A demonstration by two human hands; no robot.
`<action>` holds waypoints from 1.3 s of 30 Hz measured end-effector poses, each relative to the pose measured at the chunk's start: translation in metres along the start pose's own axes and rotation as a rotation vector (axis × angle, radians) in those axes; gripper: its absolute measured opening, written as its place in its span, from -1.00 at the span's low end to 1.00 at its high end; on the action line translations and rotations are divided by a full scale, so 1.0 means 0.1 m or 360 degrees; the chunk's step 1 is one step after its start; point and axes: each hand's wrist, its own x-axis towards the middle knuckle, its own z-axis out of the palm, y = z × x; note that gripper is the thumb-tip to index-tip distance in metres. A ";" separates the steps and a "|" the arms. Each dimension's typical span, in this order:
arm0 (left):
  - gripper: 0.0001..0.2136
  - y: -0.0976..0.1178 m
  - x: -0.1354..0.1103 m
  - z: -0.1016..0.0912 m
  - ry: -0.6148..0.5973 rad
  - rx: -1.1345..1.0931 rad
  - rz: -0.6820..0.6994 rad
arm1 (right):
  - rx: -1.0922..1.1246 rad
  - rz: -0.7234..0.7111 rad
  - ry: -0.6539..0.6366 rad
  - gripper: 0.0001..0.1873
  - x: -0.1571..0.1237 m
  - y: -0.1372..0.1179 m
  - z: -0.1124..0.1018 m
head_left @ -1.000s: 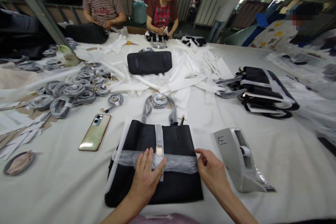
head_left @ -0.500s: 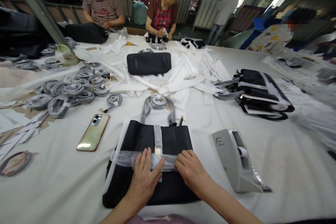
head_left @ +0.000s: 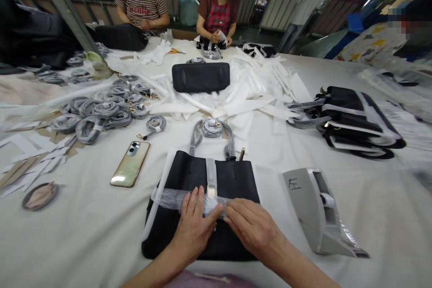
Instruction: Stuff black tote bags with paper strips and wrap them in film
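- Black bag point(head_left: 221, 245): lies flat on the counter point(head_left: 94, 229), directly beneath both hands.
- Translucent band point(head_left: 170, 199): crosses the bag's front, under the fingertips.
- Left hand point(head_left: 194, 229): spread, palm down, left of centre.
- Right hand point(head_left: 254, 227): fingers bent, tips beside the left thumb; whether they pinch the band cannot be told.
- Tape dispenser point(head_left: 302, 200): right of the bag; phone point(head_left: 130, 166): left.
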 end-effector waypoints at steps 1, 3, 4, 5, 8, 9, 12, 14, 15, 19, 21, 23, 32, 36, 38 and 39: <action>-0.47 0.00 0.00 -0.01 -0.0009 0.0005 0.0003 | 0.0082 -0.0049 -0.0014 -0.73 0.05 -0.03 0.08; -0.49 0.00 0.00 -0.05 -0.0036 -0.0018 0.0028 | 0.0140 -0.0068 -0.0092 -0.59 0.08 -0.04 0.29; -0.52 -0.01 0.00 -0.08 -0.0051 -0.0054 0.0045 | 0.0118 -0.0038 -0.0131 -0.55 0.06 -0.03 0.42; -0.56 -0.02 0.00 -0.13 -0.0060 -0.0112 0.0060 | 0.0079 -0.0002 -0.0163 -0.51 0.03 0.00 0.54; -0.69 -0.13 0.06 -0.30 0.0117 -0.0325 -0.0019 | -0.0023 0.0030 -0.0199 -0.45 -0.10 0.07 0.78; -0.73 -0.20 0.10 -0.37 0.0245 -0.0333 -0.0120 | -0.0047 0.0030 -0.0197 -0.44 -0.13 0.08 0.82; -0.76 -0.45 0.32 -0.56 0.0537 -0.0056 -0.0621 | -0.0115 -0.0011 -0.0177 -0.44 -0.16 0.08 0.83; -0.59 -0.61 0.49 -0.62 0.0457 0.0160 -0.0859 | -0.0143 -0.0036 -0.0161 -0.44 -0.15 0.06 0.80; -0.57 -0.68 0.56 -0.62 0.0378 0.0214 -0.0899 | -0.0152 -0.0041 -0.0150 -0.45 -0.14 0.05 0.79; -0.79 -0.88 0.70 -0.49 0.0239 0.0196 -0.0851 | -0.0201 -0.0057 -0.0171 -0.49 -0.14 0.05 0.79; -0.83 -0.97 0.67 -0.39 0.0253 0.0147 -0.0860 | -0.0203 -0.0065 -0.0215 -0.51 -0.14 0.05 0.78; -0.83 -1.08 0.63 -0.33 0.0265 0.0094 -0.0875 | -0.0176 -0.0059 -0.0255 -0.52 -0.13 0.05 0.77; -0.66 -0.48 0.47 -0.54 0.0346 -0.0112 -0.0192 | -0.0026 0.0022 -0.0247 -0.51 -0.15 0.03 0.72; -0.33 0.06 0.12 -0.30 -0.0128 -0.0123 0.0280 | -0.0008 -0.0005 -0.0253 -0.54 -0.17 0.02 0.77; -0.20 0.15 -0.01 -0.16 -0.0198 -0.0013 0.0265 | -0.0045 0.0012 -0.0263 -0.56 -0.22 0.02 0.76; -0.16 0.15 -0.05 -0.10 -0.0211 0.0033 0.0259 | -0.0069 0.0034 -0.0278 -0.55 -0.26 0.02 0.72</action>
